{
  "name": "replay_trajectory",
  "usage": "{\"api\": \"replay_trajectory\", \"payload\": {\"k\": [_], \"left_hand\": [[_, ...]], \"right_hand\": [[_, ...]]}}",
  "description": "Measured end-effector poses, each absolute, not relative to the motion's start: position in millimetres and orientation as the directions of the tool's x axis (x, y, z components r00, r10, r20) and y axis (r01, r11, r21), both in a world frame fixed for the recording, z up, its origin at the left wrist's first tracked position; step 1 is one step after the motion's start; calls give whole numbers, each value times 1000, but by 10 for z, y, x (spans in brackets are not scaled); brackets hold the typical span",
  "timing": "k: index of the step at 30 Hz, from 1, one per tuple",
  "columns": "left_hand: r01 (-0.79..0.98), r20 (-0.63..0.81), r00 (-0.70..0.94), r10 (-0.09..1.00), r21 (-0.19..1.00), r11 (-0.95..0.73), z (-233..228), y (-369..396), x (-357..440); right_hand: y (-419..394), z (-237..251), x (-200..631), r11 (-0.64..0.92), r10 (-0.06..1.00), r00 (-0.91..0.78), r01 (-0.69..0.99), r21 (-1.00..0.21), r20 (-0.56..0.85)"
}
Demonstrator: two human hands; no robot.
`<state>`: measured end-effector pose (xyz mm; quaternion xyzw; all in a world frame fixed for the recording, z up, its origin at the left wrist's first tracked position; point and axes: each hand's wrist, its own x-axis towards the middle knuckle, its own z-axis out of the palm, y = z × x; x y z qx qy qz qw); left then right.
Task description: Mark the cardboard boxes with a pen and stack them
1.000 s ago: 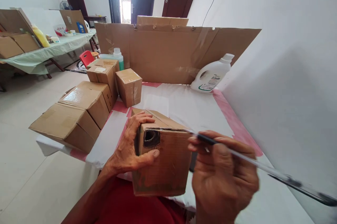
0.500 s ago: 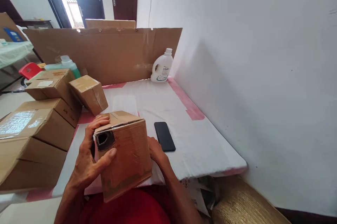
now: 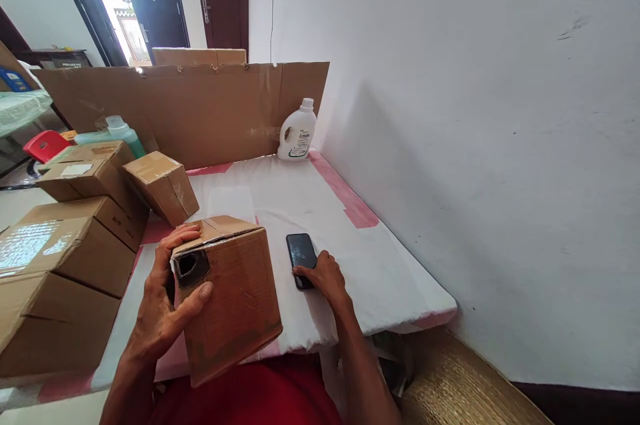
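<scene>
Hand Positions: Carton [image 3: 235, 305] and Phone [image 3: 297, 248]

Left hand [image 3: 165, 298]: The grip is closed on the carton at its upper left edge. The fingers reach over the top, and the thumb lies on the near face, below a dark-rimmed hole [image 3: 191, 267] in the upper left corner of that face. The carton is tilted at the front of the tabletop [image 3: 260, 195], its lower end overlapping the front edge in view. What supports its underside cannot be told.

Right hand [image 3: 327, 278]: The grip is closed on the lower part of the phone. The thumb crosses the screen toward the left edge, and the fingers sit at the right edge. The phone is on the white-covered tabletop, to the right of the carton and apart from it.

Surroundings: A small taped box [image 3: 163, 182] stands beyond the carton, to its left. Larger boxes [image 3: 85, 258] line the left side. At the rear, a white jug [image 3: 300, 135] stands upright in front of a cardboard panel [image 3: 200, 112], near the wall [image 3: 450, 112] on the right.
</scene>
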<state>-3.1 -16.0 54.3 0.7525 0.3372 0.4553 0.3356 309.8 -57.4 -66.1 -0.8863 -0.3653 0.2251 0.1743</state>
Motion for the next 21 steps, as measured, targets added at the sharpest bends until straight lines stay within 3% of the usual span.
{"api": "replay_trajectory", "payload": {"k": [8, 11, 13, 16, 18, 21], "left_hand": [[181, 456, 368, 810, 820, -544, 550, -177, -27], [166, 439, 368, 819, 836, -523, 556, -187, -9], [149, 446, 369, 816, 838, -525, 563, -198, 3], [130, 455, 380, 806, 836, -533, 574, -211, 33], [130, 460, 386, 800, 831, -540, 587, -207, 63], [143, 452, 368, 813, 836, -530, 610, -210, 98]], "right_hand": [[-685, -703, 2939, -415, 820, 528, 280, -865, -222], [-915, -431, 2860, -177, 830, 512, -137, -975, -222], [-1079, -145, 2821, 19, 847, 478, -463, -886, -232], [-1264, 299, 2692, 122, 918, 358, -661, -741, -168], [-1329, 527, 2505, 39, 979, 159, -762, -646, -128], [-1349, 703, 2092, -270, 962, -247, -808, -524, -115]]}}
